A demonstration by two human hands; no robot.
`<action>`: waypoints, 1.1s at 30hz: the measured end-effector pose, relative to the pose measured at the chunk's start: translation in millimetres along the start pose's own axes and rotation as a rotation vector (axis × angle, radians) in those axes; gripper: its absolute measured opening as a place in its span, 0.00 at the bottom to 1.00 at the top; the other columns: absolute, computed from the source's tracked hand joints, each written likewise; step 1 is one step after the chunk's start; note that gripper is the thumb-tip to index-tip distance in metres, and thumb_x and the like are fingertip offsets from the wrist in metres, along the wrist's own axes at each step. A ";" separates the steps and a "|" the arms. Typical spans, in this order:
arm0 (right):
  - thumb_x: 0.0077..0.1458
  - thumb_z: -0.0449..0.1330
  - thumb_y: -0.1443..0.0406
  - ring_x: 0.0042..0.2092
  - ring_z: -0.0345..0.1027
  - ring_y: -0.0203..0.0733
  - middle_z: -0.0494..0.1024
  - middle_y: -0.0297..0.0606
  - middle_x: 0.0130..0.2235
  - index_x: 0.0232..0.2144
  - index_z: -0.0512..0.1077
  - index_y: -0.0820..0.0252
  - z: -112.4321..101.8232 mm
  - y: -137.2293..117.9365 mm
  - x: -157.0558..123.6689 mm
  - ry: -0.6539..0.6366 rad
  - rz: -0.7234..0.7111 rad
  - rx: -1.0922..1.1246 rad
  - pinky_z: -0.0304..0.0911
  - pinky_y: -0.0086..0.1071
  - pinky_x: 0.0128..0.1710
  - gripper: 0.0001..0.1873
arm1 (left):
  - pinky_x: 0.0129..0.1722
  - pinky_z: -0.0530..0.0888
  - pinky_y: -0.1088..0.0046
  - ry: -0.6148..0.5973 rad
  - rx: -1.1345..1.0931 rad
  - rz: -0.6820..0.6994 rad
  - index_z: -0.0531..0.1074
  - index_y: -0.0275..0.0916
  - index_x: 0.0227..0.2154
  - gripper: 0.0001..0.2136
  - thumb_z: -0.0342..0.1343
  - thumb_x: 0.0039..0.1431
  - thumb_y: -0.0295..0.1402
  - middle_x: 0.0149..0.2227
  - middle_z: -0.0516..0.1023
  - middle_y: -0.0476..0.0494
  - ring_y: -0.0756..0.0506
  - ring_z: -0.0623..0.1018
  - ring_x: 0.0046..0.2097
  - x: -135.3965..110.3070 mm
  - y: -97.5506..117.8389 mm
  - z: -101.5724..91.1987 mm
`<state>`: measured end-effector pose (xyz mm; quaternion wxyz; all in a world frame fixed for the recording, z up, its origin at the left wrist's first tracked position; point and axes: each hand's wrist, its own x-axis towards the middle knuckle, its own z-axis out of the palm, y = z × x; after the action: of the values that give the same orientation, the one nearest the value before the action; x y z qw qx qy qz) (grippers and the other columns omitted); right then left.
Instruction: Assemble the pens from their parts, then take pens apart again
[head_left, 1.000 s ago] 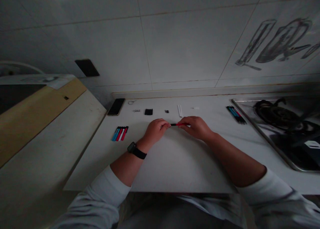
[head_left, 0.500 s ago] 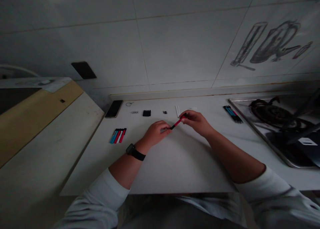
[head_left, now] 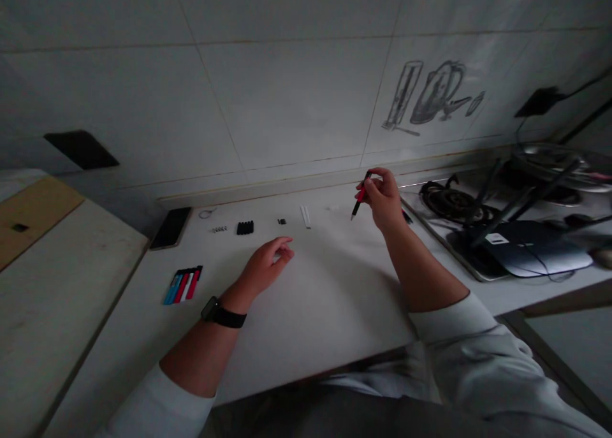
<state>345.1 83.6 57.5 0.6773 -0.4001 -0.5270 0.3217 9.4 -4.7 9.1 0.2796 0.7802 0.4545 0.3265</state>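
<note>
My right hand (head_left: 384, 199) grips a red and black pen (head_left: 362, 194), its tip slanting down toward the white table. Over the middle of the table, my left hand (head_left: 268, 264) holds nothing, with thumb and fingers apart. Beyond it a row of small parts lies on the table: metal springs (head_left: 220, 229), black cylindrical pieces (head_left: 245, 227), tiny black bits (head_left: 282, 221) and thin white refills (head_left: 305, 217). To the left lie several blue, red and white pen barrels (head_left: 182, 285) with black ends. Behind my right hand the dark end of a pen (head_left: 407, 217) peeks out.
A phone (head_left: 171, 228) lies at the back left corner, beside a cabinet (head_left: 71, 266). On the right are a gas stove (head_left: 447, 202) and a black router (head_left: 530, 247) with upright antennas. The tiled wall (head_left: 291, 100) closes off the back.
My left hand has let go of the pen. My right hand has carried it right and tilted it tip down. The view has swung to the right, showing more of the stove.
</note>
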 end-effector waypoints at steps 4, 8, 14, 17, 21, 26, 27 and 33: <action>0.61 0.60 0.52 0.29 0.71 0.34 0.76 0.29 0.34 0.51 0.61 0.47 -34.7 1.8 18.5 0.109 -0.044 -0.174 0.69 0.29 0.30 0.20 | 0.50 0.77 0.62 0.000 -0.007 -0.004 0.72 0.41 0.54 0.16 0.53 0.68 0.40 0.43 0.81 0.42 0.44 0.81 0.45 -0.5 -3.8 1.5; 0.65 0.53 0.52 0.32 0.73 0.38 0.79 0.38 0.40 0.60 0.59 0.53 -70.1 1.9 27.8 0.192 0.022 -0.591 0.68 0.31 0.32 0.25 | 0.51 0.77 0.62 -0.017 -0.006 0.006 0.71 0.41 0.55 0.16 0.52 0.69 0.41 0.43 0.81 0.42 0.44 0.81 0.46 -0.3 -5.8 2.0; 0.60 0.60 0.56 0.40 0.75 0.45 0.82 0.44 0.41 0.45 0.77 0.60 -97.7 18.1 27.1 0.056 0.201 -1.174 0.65 0.34 0.42 0.17 | 0.49 0.77 0.63 -0.020 0.016 0.006 0.72 0.41 0.54 0.16 0.52 0.69 0.41 0.42 0.81 0.43 0.45 0.81 0.45 0.1 -4.9 1.8; 0.59 0.60 0.60 0.44 0.75 0.48 0.83 0.45 0.43 0.46 0.79 0.59 -97.5 29.1 24.0 -0.064 0.282 -1.351 0.64 0.35 0.44 0.16 | 0.49 0.77 0.63 -0.017 0.035 0.004 0.72 0.41 0.54 0.16 0.53 0.69 0.41 0.42 0.82 0.43 0.44 0.81 0.44 0.0 -5.1 2.1; 0.58 0.59 0.64 0.48 0.75 0.49 0.83 0.46 0.47 0.47 0.81 0.59 -95.1 36.7 21.5 -0.210 0.335 -1.482 0.63 0.36 0.48 0.17 | 0.48 0.78 0.63 -0.027 0.040 -0.002 0.73 0.40 0.53 0.16 0.53 0.68 0.42 0.43 0.82 0.41 0.44 0.81 0.45 0.2 -5.7 2.6; 0.58 0.61 0.61 0.49 0.75 0.50 0.83 0.48 0.48 0.46 0.81 0.60 -90.7 37.8 21.0 -0.227 0.353 -1.543 0.65 0.36 0.49 0.16 | 0.50 0.77 0.62 -0.030 0.055 0.015 0.74 0.40 0.52 0.16 0.52 0.69 0.42 0.44 0.82 0.41 0.44 0.81 0.46 0.7 -3.1 1.7; 0.58 0.62 0.61 0.49 0.75 0.51 0.83 0.49 0.48 0.45 0.81 0.60 -89.5 37.8 20.8 -0.222 0.360 -1.547 0.65 0.36 0.49 0.16 | 0.50 0.77 0.62 -0.028 0.057 0.016 0.75 0.40 0.52 0.16 0.52 0.69 0.42 0.45 0.82 0.41 0.44 0.81 0.46 0.6 -2.4 1.4; 0.59 0.61 0.62 0.48 0.75 0.53 0.81 0.51 0.48 0.44 0.81 0.58 -87.8 35.1 18.2 -0.133 0.407 -1.549 0.67 0.40 0.46 0.14 | 0.51 0.77 0.61 -0.036 0.057 0.000 0.75 0.40 0.51 0.15 0.52 0.69 0.42 0.46 0.82 0.40 0.44 0.81 0.46 -0.1 -2.8 1.5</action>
<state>434.2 98.0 24.0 0.1027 -0.8246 -0.5563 0.0051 9.0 -3.8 6.1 0.2654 0.7935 0.4587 0.2991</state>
